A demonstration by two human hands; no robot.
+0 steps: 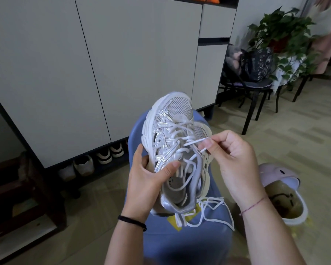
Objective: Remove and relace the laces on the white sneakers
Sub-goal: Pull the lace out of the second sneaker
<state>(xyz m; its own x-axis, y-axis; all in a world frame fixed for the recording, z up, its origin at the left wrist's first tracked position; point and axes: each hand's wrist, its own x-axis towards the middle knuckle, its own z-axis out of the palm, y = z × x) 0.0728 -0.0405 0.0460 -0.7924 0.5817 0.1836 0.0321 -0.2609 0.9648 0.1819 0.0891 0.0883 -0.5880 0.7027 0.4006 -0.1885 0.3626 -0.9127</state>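
Observation:
A white and silver sneaker (169, 131) is held up over a blue stool (180, 236), toe pointing away from me. My left hand (147, 176) grips its left side, thumb pressed on the eyelet edge. My right hand (231, 153) pinches a strand of the white lace (191, 142) near the upper eyelets and holds it taut. The lace crosses loosely over the tongue, and its free end (214, 211) trails down onto the stool. A second sneaker (205, 159) lies mostly hidden behind the first.
A tall white cabinet (84, 64) stands to the left, with shoes (107, 153) in the gap beneath it. A pink slipper (283, 192) lies on the floor at right. Further back are a black chair (256, 88) with a bag and a potted plant (283, 35).

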